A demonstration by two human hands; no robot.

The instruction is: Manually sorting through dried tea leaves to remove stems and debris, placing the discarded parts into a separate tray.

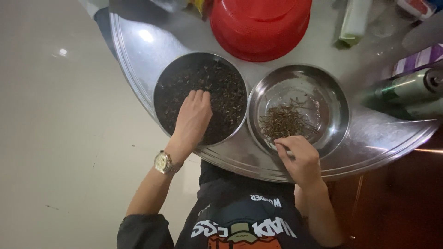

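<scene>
Round steel counter [138, 50], near edge: left hand [194, 117] fingers together flat on dark leaves in left bowl [161, 83], right hand [300, 159] fingers pinched over stems in right bowl [334, 99], sorted apart.

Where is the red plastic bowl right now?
In the head view, the red plastic bowl sits upside down at the far middle of the round metal tray, just beyond the dark-filled dish and the stem dish.

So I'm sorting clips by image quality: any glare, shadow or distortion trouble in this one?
Head view: bright glare spots on the round metal tray; wide-angle bending curves its rim; the bowl of dark leaves reads murky, the stems in the steel bowl stay crisp; both hands sharp.
</scene>
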